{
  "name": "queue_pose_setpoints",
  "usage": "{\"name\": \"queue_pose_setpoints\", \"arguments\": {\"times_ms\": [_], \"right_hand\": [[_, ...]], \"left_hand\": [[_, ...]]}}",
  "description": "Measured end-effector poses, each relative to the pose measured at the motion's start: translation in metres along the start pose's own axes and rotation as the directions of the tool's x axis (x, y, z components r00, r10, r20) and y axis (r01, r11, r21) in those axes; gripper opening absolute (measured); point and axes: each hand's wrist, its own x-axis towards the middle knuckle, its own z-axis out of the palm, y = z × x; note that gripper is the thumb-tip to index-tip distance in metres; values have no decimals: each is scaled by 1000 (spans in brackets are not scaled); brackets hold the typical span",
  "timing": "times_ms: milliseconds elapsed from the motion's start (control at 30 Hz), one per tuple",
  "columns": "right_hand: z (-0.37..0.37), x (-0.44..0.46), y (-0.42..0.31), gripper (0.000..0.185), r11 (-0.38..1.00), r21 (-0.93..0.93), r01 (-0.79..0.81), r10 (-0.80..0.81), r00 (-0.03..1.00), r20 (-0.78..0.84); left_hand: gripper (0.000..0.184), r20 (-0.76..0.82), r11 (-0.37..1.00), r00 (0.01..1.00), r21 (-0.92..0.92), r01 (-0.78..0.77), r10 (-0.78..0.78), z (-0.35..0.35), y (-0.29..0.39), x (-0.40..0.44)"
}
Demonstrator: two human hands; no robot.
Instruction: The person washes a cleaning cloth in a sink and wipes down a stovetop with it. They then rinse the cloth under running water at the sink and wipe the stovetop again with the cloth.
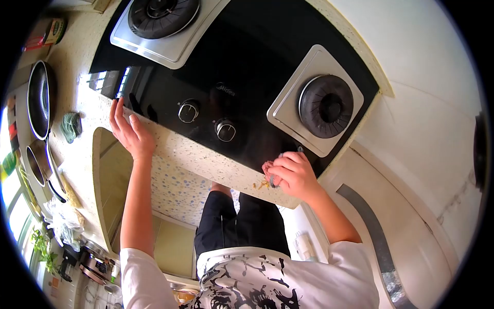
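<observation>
My right hand [293, 172] is closed around a crumpled reddish-grey cloth [268, 169], mostly covered by the fingers. It presses down at the front right edge of a black glass gas stove [247, 72]. Yellowish crumbs [261, 184] lie on the counter edge beside the cloth. Over at the stove's front left corner, my left hand [132, 136] lies with fingers stretched out, its fingertips touching the stove edge and nothing in it. Between the hands are two round control knobs, the left knob [188, 110] and the right knob [225, 130].
The right burner [327, 106] and left burner [163, 15] stand on steel plates. A frying pan [41, 100], a smaller pan [38, 162] and a green scouring pad [71, 126] are on the left. A speckled counter [180, 147] runs along the front; a white wall rises at right.
</observation>
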Motion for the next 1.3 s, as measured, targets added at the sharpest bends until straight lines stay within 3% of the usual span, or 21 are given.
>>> {"name": "queue_pose_setpoints", "arguments": {"times_ms": [67,133,233,333,433,467,500,667,700,767,900,933,1000,1067,1167,1267,1300], "right_hand": [[-2,-25,4,31,994,99,-54,65,991,-116],[-9,-63,11,32,921,285,-266,336,913,-232],[-22,-108,17,42,669,533,-518,724,617,-310],[-10,-121,32,37,705,391,-591,709,565,-422],[15,-115,12,45,687,313,-656,707,504,-497],[21,-109,2,48,734,268,-624,654,541,-529],[29,-103,-8,51,695,353,-626,707,506,-495],[62,-57,-44,51,749,344,-566,644,501,-578],[71,-48,-48,51,730,416,-543,676,480,-559],[83,-31,-57,47,737,317,-597,649,492,-580],[92,-19,-74,47,689,538,-486,721,384,-576],[97,-24,-78,45,583,719,-377,812,238,-533],[88,-49,-79,32,457,809,-371,873,13,-487],[93,-104,-55,30,472,682,-559,813,-24,-582],[94,-137,-29,33,495,593,-635,775,13,-632],[91,-121,-32,39,571,360,-738,668,162,-727],[93,-112,-36,39,575,344,-743,657,168,-735]], "left_hand": [[53,19,1000,1000,-13,15,-15,1,-2,0],[53,21,1000,1000,-9,15,-14,1,-1,1],[52,21,1000,1000,-6,10,-9,2,-1,0],[51,15,1000,1000,8,-11,11,4,-5,1],[50,32,999,999,35,-37,36,4,-7,2],[50,29,999,999,25,-38,37,4,-6,3],[50,27,999,999,13,-36,35,4,-4,2],[51,15,998,998,-5,-58,58,5,-13,2],[51,17,997,997,-23,-71,71,5,-15,3],[52,27,994,995,-60,-95,96,5,-21,2],[54,31,988,992,-99,-118,122,2,-22,2],[55,65,983,992,-154,-98,109,-1,-25,3],[56,77,941,996,-338,-25,54,-7,-32,7],[58,100,893,994,-450,14,34,-19,-31,17],[58,6,923,972,-316,-222,236,-18,-71,51],[54,-41,921,934,-155,-356,354,-12,-81,78],[53,-58,919,925,-105,-381,376,-11,-83,82]]}}
